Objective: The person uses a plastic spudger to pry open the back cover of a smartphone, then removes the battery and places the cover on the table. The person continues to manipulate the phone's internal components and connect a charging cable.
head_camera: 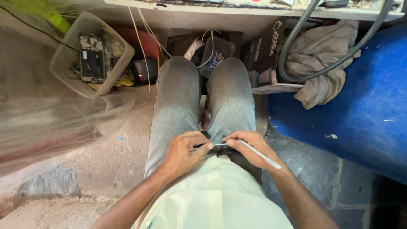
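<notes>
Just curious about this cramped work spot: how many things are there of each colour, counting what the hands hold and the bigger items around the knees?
Dark: 1, flat device held by left hand and right hand
White: 1, thin stick
Clear: 1, plastic tub
Blue: 1, drum
Grey: 1, cloth
Total: 5

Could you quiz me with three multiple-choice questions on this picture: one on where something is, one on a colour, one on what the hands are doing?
1. Where is the clear plastic tub of circuit boards?
A. upper left, on the floor
B. on the person's lap
C. on the blue barrel

2. What colour is the big rounded plastic barrel at the right?
A. red
B. blue
C. green

3. What holds the thin white stick?
A. left hand
B. nothing
C. right hand

Answers:
1 A: the tub sits left of the knees.
2 B: its surface is plainly blue.
3 C: the right hand grips it, while the left hand pinches the dark flat device over the lap.
</notes>
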